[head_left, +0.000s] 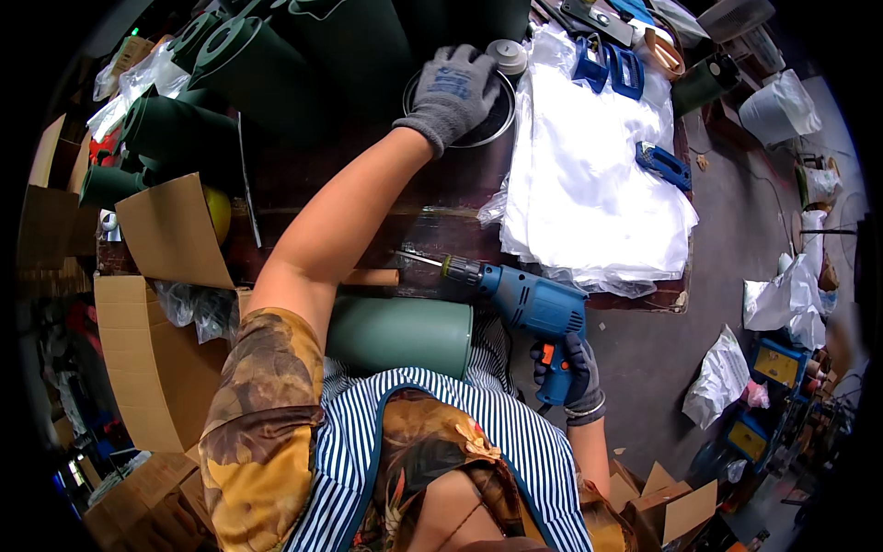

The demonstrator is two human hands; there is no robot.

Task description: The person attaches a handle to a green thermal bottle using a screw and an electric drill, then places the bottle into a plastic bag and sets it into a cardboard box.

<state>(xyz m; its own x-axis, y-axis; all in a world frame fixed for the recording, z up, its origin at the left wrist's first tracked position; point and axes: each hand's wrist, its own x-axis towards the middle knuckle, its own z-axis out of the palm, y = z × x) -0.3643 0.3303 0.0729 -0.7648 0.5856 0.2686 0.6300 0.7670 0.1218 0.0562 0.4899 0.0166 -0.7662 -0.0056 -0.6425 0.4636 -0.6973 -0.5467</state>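
Observation:
My left hand [453, 92], in a grey glove, reaches across the table into a round dark dish [501, 118] with a shiny rim. Its fingers curl downward, and their tips and anything between them are hidden. A blue power drill [533, 302] is gripped by its handle in my gloved right hand [581, 373], near the orange trigger. The drill points left, and its long thin bit [418, 258] lies over the table's front edge. Across my lap rests a green cylinder [405, 333], on its side, beneath my left arm.
Dark green cylinders [262, 78] crowd the table's far left. White plastic sheets [589, 175] cover its right side, with a blue tool [663, 166] on them. A white spool-like piece [507, 57] stands beside the dish. An open cardboard box [138, 359] is at my left.

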